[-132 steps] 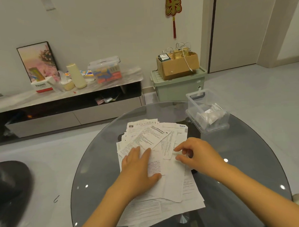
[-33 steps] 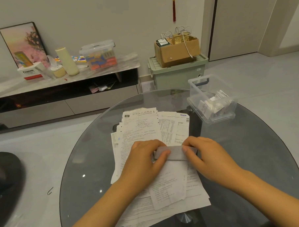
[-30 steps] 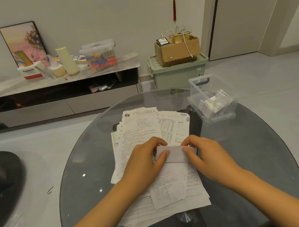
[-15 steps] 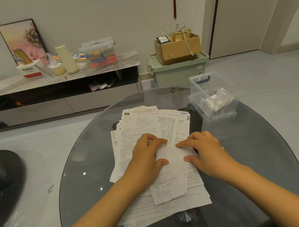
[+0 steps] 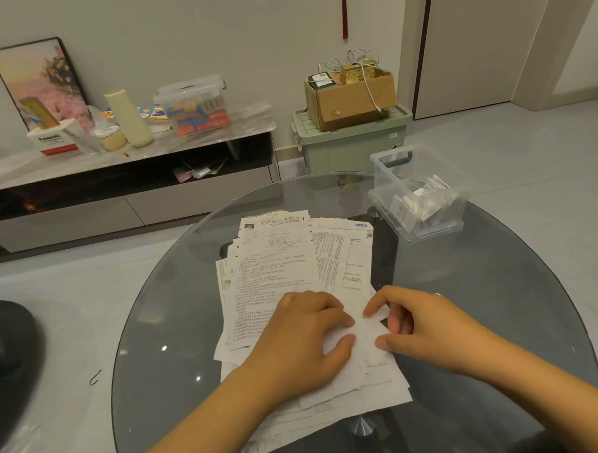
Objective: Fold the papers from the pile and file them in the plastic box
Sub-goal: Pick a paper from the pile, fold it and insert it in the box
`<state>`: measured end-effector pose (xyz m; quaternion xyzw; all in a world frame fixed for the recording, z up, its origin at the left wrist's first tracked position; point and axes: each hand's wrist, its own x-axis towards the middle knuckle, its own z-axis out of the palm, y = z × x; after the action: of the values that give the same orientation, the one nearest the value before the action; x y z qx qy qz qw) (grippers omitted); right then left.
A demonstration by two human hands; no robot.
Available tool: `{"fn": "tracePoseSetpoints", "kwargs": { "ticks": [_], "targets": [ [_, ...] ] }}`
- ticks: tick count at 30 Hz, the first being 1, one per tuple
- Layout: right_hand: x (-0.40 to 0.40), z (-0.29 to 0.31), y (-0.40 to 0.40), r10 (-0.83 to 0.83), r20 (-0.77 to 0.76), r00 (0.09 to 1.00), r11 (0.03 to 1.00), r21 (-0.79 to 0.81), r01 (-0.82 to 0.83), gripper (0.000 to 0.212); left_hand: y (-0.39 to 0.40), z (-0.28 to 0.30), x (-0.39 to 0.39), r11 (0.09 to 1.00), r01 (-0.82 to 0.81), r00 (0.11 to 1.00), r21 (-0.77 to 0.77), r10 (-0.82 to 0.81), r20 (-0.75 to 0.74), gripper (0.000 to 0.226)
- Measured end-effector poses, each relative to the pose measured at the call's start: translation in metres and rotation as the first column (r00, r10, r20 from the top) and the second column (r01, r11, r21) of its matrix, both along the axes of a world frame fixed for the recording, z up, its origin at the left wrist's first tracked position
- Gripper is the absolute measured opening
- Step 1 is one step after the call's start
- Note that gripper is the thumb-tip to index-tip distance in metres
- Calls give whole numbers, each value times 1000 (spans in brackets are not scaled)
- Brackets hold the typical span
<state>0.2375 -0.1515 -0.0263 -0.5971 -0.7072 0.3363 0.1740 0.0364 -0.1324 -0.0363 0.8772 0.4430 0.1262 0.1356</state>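
Observation:
A loose pile of printed papers [image 5: 278,261] lies in the middle of the round glass table [image 5: 499,303]. On top of its near part sits a small white sheet, partly folded [image 5: 365,333]. My left hand [image 5: 302,339] presses and pinches its left side between thumb and fingers. My right hand [image 5: 421,323] grips its right edge, index finger on the top corner, thumb below. The clear plastic box [image 5: 391,174], with several folded papers inside, stands at the table's far right edge, beyond my right hand.
Behind the table runs a low TV cabinet [image 5: 126,158] with a lidded clear bin [image 5: 193,104], a bottle and a picture frame. A green storage crate [image 5: 352,141] bearing a cardboard box [image 5: 350,94] stands on the floor by a door. A dark object [image 5: 8,359] lies at left.
The top sheet's far edge was lifted and folded toward me, then pressed flat. Both hands have since slid nearer with it, and the right hand now holds its right edge.

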Motion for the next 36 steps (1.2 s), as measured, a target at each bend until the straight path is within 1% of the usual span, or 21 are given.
{"fn": "tracePoseSetpoints", "kwargs": {
  "ticks": [4,9,11,13,16,20,22,24,26,28,29,31,33,36],
  "targets": [
    [4,6,-4,11,-123,992,996,-92,-22,13,-4,3,1,999,19,999,-25,-20,-31,54],
    [7,18,-6,-15,-290,957,982,-182,-40,20,-3,4,0,997,24,997,-77,-30,-78,65],
    [7,19,-6,-8,-309,951,980,-189,-53,25,-3,4,0,996,28,995,-87,-36,-98,68],
    [5,18,-5,-1,-291,957,986,-158,-47,26,-4,3,0,997,38,994,-65,-44,-97,68],
    [0,12,-2,-22,-268,963,998,-65,4,25,-3,0,4,999,50,998,-9,-50,-23,51],
    [-6,0,6,-87,-229,970,993,61,103,22,2,-2,7,998,-37,994,-58,42,101,33],
    [-9,-7,10,-120,-214,969,984,101,144,24,3,-2,8,993,-82,985,-84,93,144,26],
    [-12,-11,13,-147,-184,972,977,129,172,26,4,-3,9,989,-111,977,-101,127,169,28],
    [-14,-14,15,-163,-149,975,971,150,186,23,5,-5,10,983,-139,970,-119,160,181,38],
    [-15,-17,15,-156,-83,984,969,179,169,19,5,-6,9,977,-155,966,-145,181,183,48],
    [-16,-19,15,-146,-43,988,968,198,152,21,6,-7,9,976,-155,966,-156,182,182,50],
    [-18,-21,15,-127,2,992,966,225,123,27,7,-9,9,978,-142,968,-154,169,184,49],
    [-18,-22,17,-109,7,994,970,221,105,32,8,-8,8,985,-125,971,-123,146,189,47],
    [-15,-21,18,-89,12,996,978,191,85,31,10,-10,7,991,-120,978,-61,129,166,39]
  ]
}}
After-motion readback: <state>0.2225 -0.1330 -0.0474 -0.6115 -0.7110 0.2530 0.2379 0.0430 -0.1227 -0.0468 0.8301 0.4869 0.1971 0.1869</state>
